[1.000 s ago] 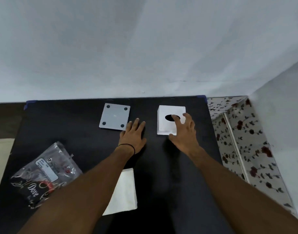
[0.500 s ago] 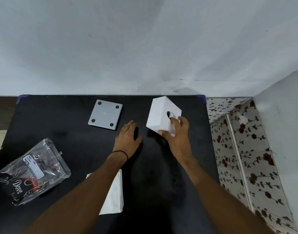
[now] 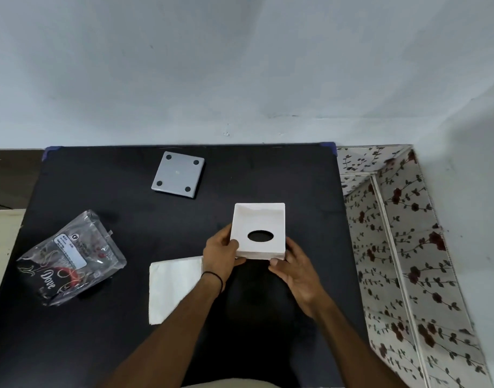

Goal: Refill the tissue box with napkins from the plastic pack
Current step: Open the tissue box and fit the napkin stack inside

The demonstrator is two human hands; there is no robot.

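Note:
I hold the white tissue box (image 3: 265,219) above the middle of the black table (image 3: 114,197), turned upside down so its open side faces me and the oval slot shows through the far wall. My left hand (image 3: 222,254) grips its left edge, thumb inside. My right hand (image 3: 294,264) grips its lower right corner. A stack of white napkins (image 3: 174,287) lies flat on the table, partly under my left forearm. The clear plastic pack (image 3: 69,257) with dark printing lies at the left.
The grey square base plate (image 3: 178,175) with four black feet lies at the back of the table. A floral fabric cabinet (image 3: 402,247) stands along the table's right side. A pale wall rises behind.
The box has come off the table's back and toward me, flipped over with its open side up. My left hand left the tabletop and took hold of the box.

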